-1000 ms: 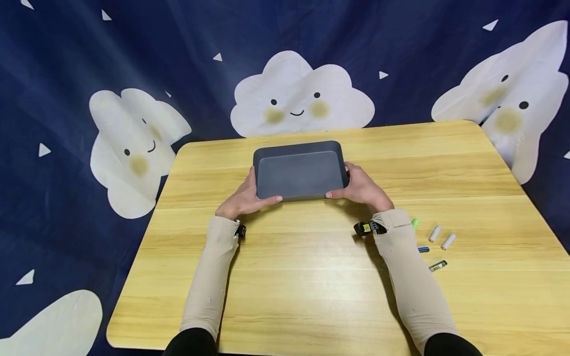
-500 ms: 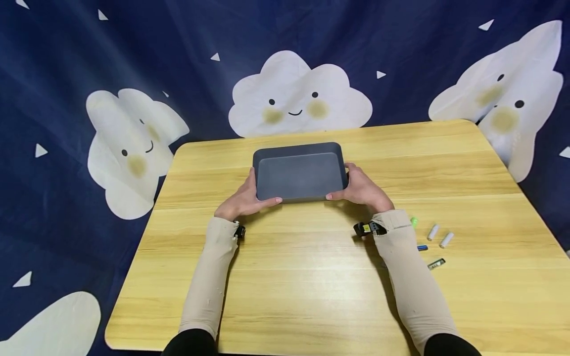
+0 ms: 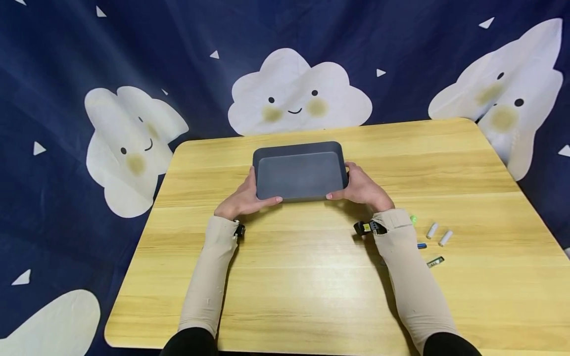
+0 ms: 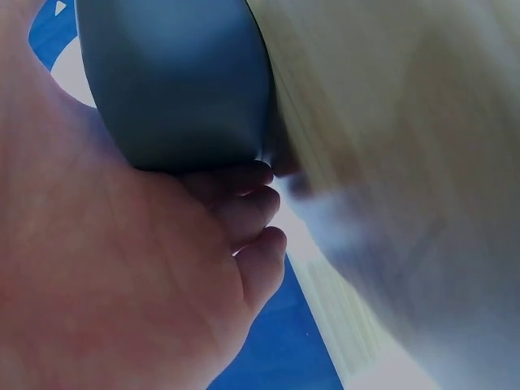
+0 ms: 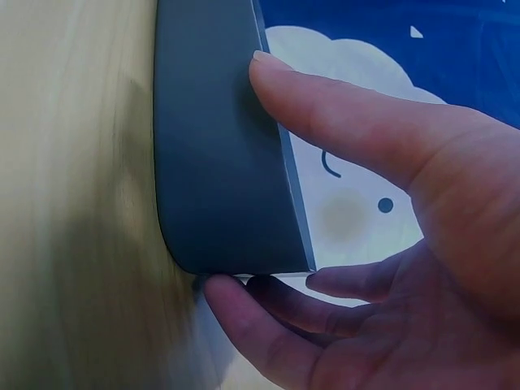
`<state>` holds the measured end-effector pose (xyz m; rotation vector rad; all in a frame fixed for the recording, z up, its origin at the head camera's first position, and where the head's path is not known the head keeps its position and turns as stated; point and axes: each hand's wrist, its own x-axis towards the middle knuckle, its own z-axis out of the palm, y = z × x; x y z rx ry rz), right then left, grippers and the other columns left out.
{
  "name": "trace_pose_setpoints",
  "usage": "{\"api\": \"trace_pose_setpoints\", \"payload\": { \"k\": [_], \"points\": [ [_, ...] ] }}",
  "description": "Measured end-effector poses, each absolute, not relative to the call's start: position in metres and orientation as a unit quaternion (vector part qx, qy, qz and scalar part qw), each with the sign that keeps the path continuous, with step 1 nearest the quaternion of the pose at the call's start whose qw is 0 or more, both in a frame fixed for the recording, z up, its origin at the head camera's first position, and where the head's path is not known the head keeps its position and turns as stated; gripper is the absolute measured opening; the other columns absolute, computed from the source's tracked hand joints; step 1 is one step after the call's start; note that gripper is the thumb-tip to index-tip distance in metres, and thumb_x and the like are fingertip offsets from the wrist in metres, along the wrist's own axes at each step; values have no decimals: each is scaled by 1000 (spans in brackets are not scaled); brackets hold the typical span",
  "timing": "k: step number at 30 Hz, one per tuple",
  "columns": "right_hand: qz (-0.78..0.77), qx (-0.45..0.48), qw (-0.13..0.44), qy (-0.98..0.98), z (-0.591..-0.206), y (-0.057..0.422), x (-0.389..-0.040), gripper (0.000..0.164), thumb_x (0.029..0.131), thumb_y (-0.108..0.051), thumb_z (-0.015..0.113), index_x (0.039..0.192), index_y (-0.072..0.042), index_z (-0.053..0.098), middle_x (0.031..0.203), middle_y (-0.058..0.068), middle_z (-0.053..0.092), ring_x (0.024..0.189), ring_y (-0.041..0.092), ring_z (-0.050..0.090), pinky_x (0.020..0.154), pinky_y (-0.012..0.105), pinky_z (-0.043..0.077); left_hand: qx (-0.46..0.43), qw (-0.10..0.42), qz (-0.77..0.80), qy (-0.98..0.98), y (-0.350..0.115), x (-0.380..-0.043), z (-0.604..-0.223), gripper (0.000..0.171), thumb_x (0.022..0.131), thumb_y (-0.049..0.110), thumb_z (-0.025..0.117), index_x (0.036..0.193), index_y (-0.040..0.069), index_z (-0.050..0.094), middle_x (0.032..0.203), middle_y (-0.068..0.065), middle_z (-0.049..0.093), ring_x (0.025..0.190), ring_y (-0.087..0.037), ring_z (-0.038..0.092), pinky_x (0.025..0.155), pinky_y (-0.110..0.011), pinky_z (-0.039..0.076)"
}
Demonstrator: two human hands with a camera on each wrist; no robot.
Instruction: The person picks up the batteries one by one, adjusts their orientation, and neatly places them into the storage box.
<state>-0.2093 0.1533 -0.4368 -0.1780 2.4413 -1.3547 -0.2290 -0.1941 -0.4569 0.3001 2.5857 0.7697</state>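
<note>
Dark blue cloth (image 3: 209, 99) with white cloud prints (image 3: 298, 79) hangs in soft folds behind a pale, wood-grained table (image 3: 289, 272) with rounded corners. From a beige, stretchy sleeve (image 3: 206, 282), the left hand (image 3: 242, 200) grips the near-left corner of a gray tray (image 3: 300, 175), thumb along its front wall. Smooth, matte, shallow and rectangular with rounded corners, the tray sits on the table's far half. The right hand (image 3: 362, 189) grasps its near-right corner. Farther right lie two small white cylinders (image 3: 432, 230).
</note>
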Motion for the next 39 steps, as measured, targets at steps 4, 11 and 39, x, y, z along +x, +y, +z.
{"api": "trace_pose_setpoints", "payload": {
  "k": [4,11,39],
  "points": [
    [-471,-61,172,863,-436,153,-209,114,79,-15,91,161,5,15,144,32,52,129,44,56,116,55,42,100,219,270,932,-194,-229,-457,142,77,86,65,161,20,-29,175,-5,-17,164,-25,2,131,-50,20],
    [-464,-57,173,867,-437,154,-208,114,79,-16,91,161,6,15,146,32,50,131,45,55,117,55,41,96,226,273,930,-193,-227,-456,143,76,87,64,160,22,-31,175,-4,-17,164,-26,4,130,-51,22],
    [-343,-118,-57,930,-369,233,-152,38,100,-27,69,126,0,69,104,15,69,89,25,64,72,18,48,97,224,290,926,-193,-230,-458,142,77,85,66,158,25,-34,175,-4,-17,164,-26,4,130,-52,21]
  ]
}}
